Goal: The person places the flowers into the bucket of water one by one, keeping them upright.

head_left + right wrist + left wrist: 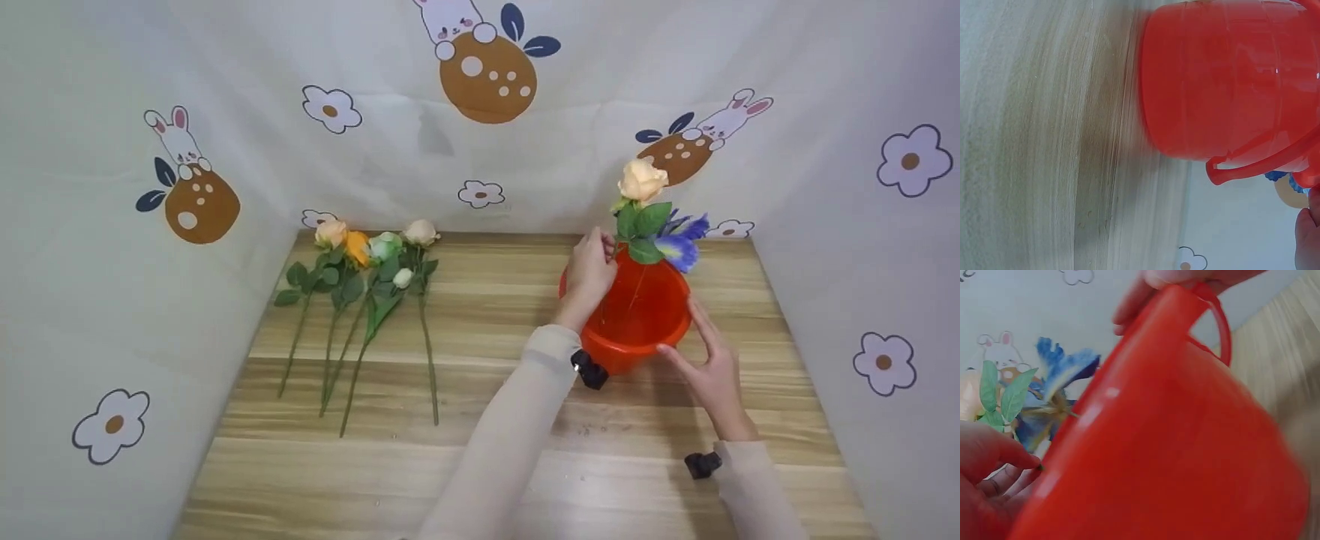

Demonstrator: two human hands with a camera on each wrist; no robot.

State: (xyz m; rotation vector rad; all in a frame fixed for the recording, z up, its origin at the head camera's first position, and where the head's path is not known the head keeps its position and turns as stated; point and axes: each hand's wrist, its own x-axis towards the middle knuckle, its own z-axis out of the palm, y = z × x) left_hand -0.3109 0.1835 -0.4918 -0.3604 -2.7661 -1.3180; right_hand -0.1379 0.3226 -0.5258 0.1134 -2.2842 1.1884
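Observation:
A red plastic bucket (634, 350) stands on the wooden table, its handle (1264, 164) hanging along the side in the right wrist view. At its left rim my left hand (592, 270) pinches the stem of a peach rose (643, 181). The rose's bloom and green leaves rise above the rim, and part of the stem shows inside. A blue iris (681, 247) leans over the far right rim. My right hand (716, 375) holds the bucket's right side, thumb and fingers spread at the rim. In the left wrist view the bucket wall hides much of the scene.
Several artificial flowers lie in a row on the left of the table: a peach rose (331, 233), an orange flower (358, 248), a green flower (385, 246) and a pale rose (421, 232). Printed cloth walls (390, 150) border the table.

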